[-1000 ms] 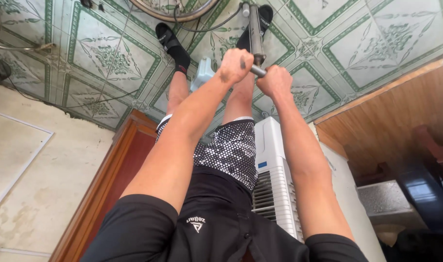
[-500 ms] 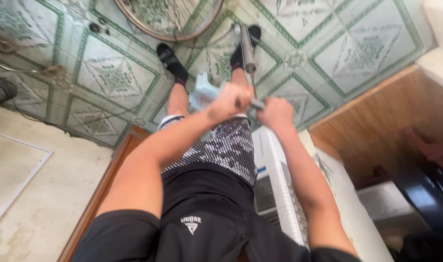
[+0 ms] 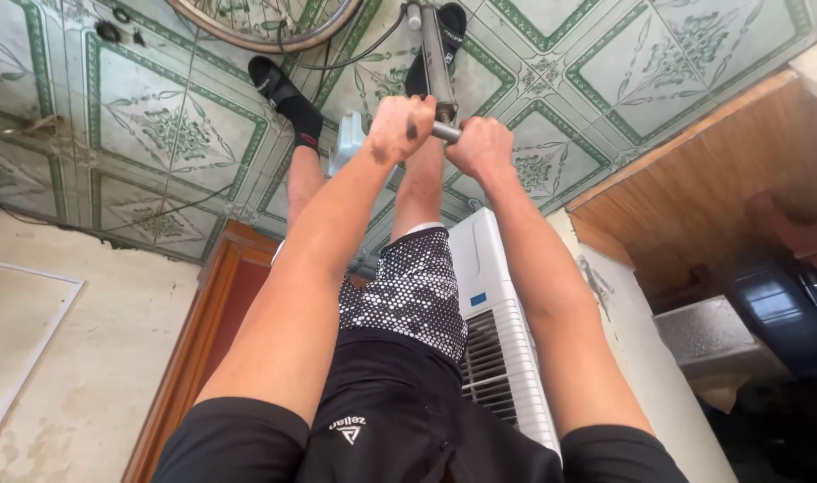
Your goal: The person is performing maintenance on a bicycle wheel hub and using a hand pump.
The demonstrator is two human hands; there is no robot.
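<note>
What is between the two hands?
In the head view, only the pump handle: the left hand and right hand grip its two ends.

The floor was laid with pale square tiles, each framed in green lines with a green leaf pattern at its middle. On it stood the person's two feet in black socks, one to the left and the other at the base of an upright grey floor pump. A bicycle wheel rested on the tiles just beyond the feet, with thin dark cables trailing from it across the floor. A white slatted fan unit stood on the floor close beside the person's legs. Along the left, the tiles met a wooden door frame and a rough plaster wall.
</note>
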